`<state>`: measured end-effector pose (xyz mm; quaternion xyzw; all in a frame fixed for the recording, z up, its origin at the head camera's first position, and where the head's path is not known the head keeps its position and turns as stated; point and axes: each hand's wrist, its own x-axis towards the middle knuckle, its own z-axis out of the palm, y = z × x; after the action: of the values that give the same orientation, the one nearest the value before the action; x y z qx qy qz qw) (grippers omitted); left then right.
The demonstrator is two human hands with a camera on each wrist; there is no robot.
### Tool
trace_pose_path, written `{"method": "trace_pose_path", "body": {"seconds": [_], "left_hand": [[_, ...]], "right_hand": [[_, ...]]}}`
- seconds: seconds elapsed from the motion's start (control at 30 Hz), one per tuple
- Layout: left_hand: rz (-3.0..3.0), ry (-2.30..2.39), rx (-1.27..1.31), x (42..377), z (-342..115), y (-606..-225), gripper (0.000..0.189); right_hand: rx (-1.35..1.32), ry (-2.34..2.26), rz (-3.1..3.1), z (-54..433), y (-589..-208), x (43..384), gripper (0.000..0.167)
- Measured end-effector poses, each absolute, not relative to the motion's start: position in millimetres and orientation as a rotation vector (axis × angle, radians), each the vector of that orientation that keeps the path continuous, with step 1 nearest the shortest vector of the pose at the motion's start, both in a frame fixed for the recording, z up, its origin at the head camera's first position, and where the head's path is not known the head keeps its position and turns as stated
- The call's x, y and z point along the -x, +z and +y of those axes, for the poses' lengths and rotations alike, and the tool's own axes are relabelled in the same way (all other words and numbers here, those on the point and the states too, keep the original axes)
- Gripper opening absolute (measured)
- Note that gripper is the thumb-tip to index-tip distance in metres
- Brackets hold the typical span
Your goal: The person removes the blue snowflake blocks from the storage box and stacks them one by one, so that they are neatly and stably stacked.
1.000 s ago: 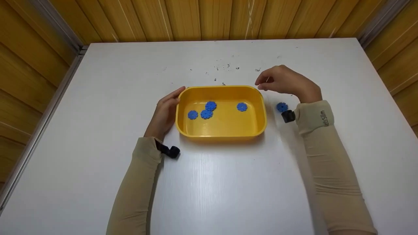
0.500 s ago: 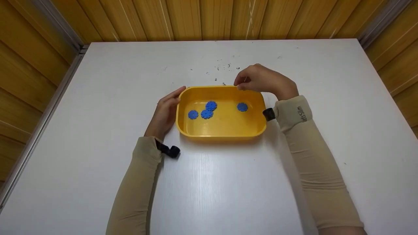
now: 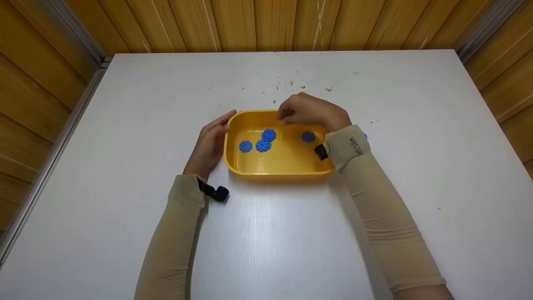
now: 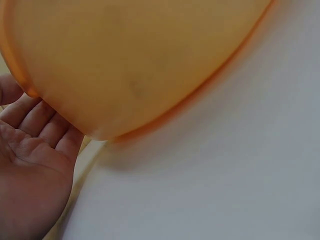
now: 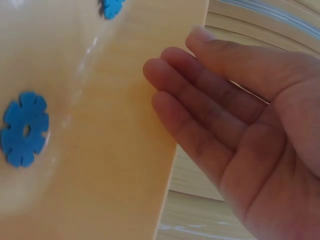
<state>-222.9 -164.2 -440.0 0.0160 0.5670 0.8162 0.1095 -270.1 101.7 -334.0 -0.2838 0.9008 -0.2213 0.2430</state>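
Note:
A yellow plastic tub (image 3: 283,174) stands on the white table. My left hand (image 3: 210,146) holds its left end, thumb at the rim and fingers round the far corner. In the left wrist view, the wall of the tub hides the fingertips of my left hand (image 4: 37,160). Several blue notched plastic discs (image 3: 245,146) lie flat in the tub, two of them overlapping. My right hand (image 3: 314,111) hovers over the far side of the tub. In the right wrist view its fingers bend loosely with nothing between them, and a blue disc (image 5: 25,129) lies nearby.
Another blue disc (image 3: 365,136) lies on the table right of the tub, mostly hidden by the right sleeve (image 3: 352,146). Dark scuff marks dot the white table (image 3: 166,96) behind the tub. Wood-look panels (image 3: 275,25) stand along the back.
My right hand has moved left, from beyond the tub's right corner to over its far side. The right sleeve now covers most of the loose disc. My left hand has stayed put.

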Motion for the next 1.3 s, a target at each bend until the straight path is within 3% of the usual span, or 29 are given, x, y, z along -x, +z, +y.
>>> {"method": "trace_pose_path", "body": {"seconds": [0.6,1.3], "left_hand": [[1.650,2.410,-0.051,222.8,-164.6,-440.6,0.048],[1.623,2.420,-0.070,221.4,-165.0,-439.5,0.047]], "right_hand": [[0.796,-0.462,2.389,68.6,-355.3,268.9,0.037],[0.687,-0.436,2.392,64.4,-362.1,259.7,0.029]]}}
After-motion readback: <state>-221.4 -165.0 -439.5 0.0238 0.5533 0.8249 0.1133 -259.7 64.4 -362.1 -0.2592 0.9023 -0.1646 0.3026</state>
